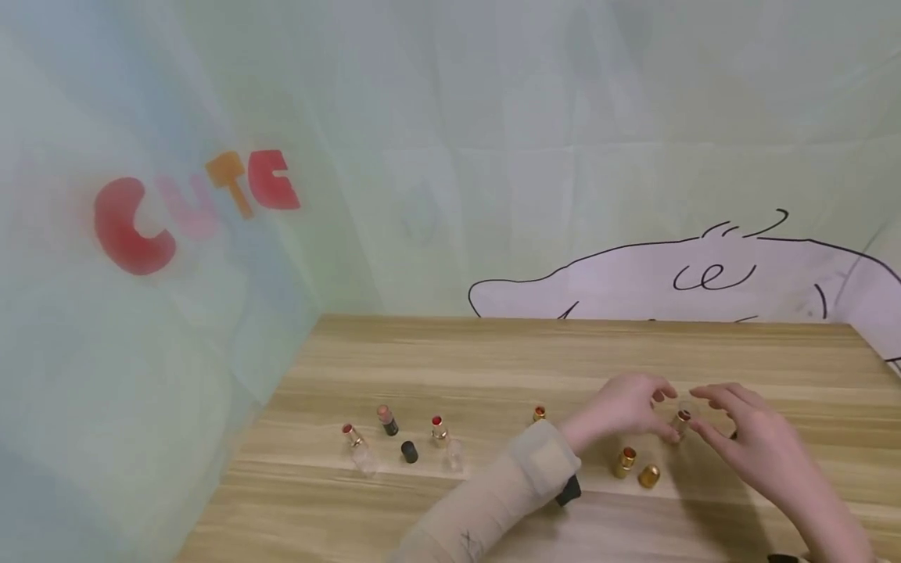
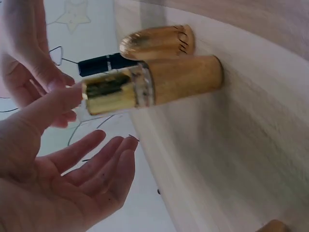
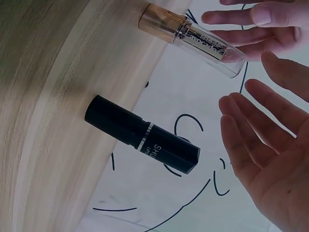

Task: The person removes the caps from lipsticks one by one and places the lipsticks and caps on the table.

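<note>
A lipstick with a clear cap stands upright on the table between both hands; its gold base shows in the right wrist view. My left hand is on its left side, fingers loosely bent and thumb close to the tube. Opposite it, my right hand has its fingers extended, thumb tip near the lipstick. Neither hand grips it. A black capped lipstick stands beside the right hand, mostly hidden in the head view. Nearer me are an uncapped gold lipstick and its gold cap.
Left on the wooden table stand uncapped lipsticks, one pinkish and two red, with a black cap and clear caps. Another gold lipstick and a black object are by the left sleeve. A printed curtain borders the table.
</note>
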`<state>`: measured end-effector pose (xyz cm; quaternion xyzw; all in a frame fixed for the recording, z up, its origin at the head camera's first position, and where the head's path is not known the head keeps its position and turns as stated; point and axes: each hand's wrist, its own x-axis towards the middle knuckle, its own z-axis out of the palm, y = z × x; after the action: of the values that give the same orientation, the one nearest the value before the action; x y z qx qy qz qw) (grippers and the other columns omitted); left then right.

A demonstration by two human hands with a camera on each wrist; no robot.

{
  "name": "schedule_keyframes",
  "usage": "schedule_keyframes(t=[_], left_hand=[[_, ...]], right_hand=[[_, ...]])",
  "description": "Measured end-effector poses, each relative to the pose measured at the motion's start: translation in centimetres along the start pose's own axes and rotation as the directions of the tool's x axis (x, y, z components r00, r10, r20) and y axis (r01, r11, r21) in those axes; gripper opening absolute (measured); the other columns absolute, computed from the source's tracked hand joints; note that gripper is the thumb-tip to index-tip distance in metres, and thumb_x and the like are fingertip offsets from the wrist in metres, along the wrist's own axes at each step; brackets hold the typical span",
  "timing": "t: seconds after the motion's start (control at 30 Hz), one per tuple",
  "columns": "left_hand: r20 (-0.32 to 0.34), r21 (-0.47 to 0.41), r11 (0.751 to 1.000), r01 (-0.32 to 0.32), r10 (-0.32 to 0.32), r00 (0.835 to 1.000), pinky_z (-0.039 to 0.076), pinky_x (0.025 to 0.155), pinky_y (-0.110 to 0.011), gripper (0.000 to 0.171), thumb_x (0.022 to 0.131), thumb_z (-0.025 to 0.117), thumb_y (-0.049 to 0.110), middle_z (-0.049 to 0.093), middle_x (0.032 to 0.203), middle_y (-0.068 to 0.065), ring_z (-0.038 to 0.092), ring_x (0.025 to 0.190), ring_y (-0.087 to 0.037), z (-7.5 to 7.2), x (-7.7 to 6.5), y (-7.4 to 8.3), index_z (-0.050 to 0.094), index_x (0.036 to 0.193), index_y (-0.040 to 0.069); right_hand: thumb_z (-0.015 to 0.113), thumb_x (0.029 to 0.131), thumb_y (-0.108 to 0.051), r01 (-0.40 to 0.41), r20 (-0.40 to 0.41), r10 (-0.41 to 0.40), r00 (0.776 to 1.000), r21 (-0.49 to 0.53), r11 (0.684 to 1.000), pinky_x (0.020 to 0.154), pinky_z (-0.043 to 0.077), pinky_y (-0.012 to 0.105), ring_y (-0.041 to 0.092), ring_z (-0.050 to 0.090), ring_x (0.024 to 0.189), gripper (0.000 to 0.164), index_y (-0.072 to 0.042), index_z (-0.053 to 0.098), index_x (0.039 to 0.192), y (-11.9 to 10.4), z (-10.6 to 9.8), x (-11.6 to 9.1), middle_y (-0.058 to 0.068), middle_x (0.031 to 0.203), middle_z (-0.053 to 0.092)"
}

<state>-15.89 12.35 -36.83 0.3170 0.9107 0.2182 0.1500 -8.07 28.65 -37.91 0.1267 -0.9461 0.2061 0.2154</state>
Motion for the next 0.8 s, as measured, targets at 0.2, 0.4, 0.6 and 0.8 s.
schedule_keyframes(t=[0.2,0.4,0.6,0.8], left_hand=[[0.072,0.022,1.000,0.018,-0.019,0.997,0.043,0.075,-0.011,0.055,0.075,0.080,0.038,0.067,0.117,0.011,0.060,0.099,0.002,0.3,1.4,-0.3,0.060,0.125,0.026],[0.107,0.017,1.000,0.005,-0.007,0.994,0.042,0.071,-0.009,0.048,0.074,0.081,0.035,0.068,0.114,0.012,0.059,0.094,0.002,0.9,2.5,-0.8,0.067,0.118,0.022],[0.169,-0.028,1.000,-0.007,0.011,0.986,0.039,0.071,-0.008,0.035,0.077,0.078,0.031,0.071,0.104,0.013,0.058,0.088,0.004,1.4,3.2,-1.2,0.070,0.110,0.021],[0.169,-0.006,0.999,-0.036,0.037,0.985,0.038,0.068,-0.006,0.037,0.075,0.080,0.029,0.071,0.102,0.012,0.058,0.084,0.004,1.6,3.7,-1.2,0.069,0.110,0.021]], right_hand=[[0.079,0.075,-0.012,0.008,0.019,-0.009,1.000,0.015,1.000,0.061,0.051,0.049,0.035,0.064,0.084,0.043,-0.002,0.064,0.114,0.0,0.3,0.4,0.019,0.102,0.067],[0.079,0.074,-0.011,0.004,0.043,-0.005,0.999,0.025,1.000,0.060,0.051,0.046,0.033,0.064,0.083,0.042,-0.001,0.065,0.112,0.1,1.0,0.7,0.017,0.100,0.068],[0.079,0.073,-0.011,0.002,0.058,-0.002,0.998,0.003,1.000,0.058,0.047,0.033,0.027,0.063,0.078,0.041,-0.002,0.066,0.111,0.1,1.5,0.8,0.013,0.096,0.068],[0.079,0.073,-0.011,-0.005,0.073,0.004,0.997,0.004,1.000,0.059,0.048,0.033,0.021,0.063,0.075,0.038,-0.004,0.067,0.108,0.1,1.8,0.9,0.009,0.095,0.069]])
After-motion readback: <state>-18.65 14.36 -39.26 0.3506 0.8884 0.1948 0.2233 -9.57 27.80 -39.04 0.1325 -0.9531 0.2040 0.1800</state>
